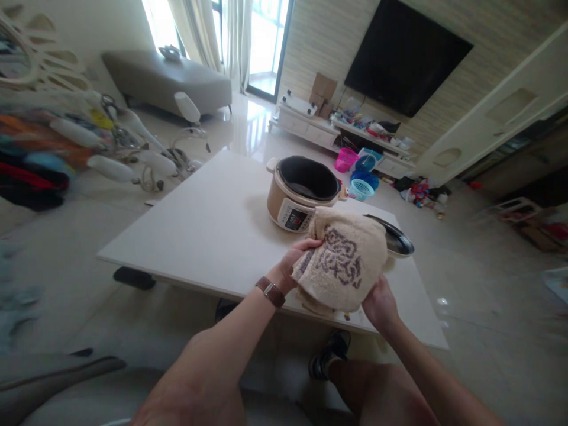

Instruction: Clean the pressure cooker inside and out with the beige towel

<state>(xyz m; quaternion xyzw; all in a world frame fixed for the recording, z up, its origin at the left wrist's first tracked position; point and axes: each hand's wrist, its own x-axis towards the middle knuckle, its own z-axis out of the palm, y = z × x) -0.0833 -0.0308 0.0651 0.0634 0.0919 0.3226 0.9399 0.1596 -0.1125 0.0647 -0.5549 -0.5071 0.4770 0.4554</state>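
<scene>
Between my two hands is a folded beige towel (344, 263) with a dark purple-brown pattern, held up over the near edge of the white table (190, 231). My left hand (298, 260), with a brown-strapped watch at the wrist, grips its left side, thumb on top. At the lower right corner, my right hand (380, 303) holds the towel with its fingers mostly hidden beneath. Just beyond the towel stands an electric pressure cooker (279, 204), lidless, showing a dark inner pot. Its lid (397, 239) lies on the table to the right, partly behind the towel.
A chandelier (146, 160) with white shades is on the left, near piled clothes (39, 148). A grey bench (177, 83) stands by the window. Beyond the table are a pink basket (346, 160), blue baskets (361, 188) and a cluttered low cabinet (306, 127).
</scene>
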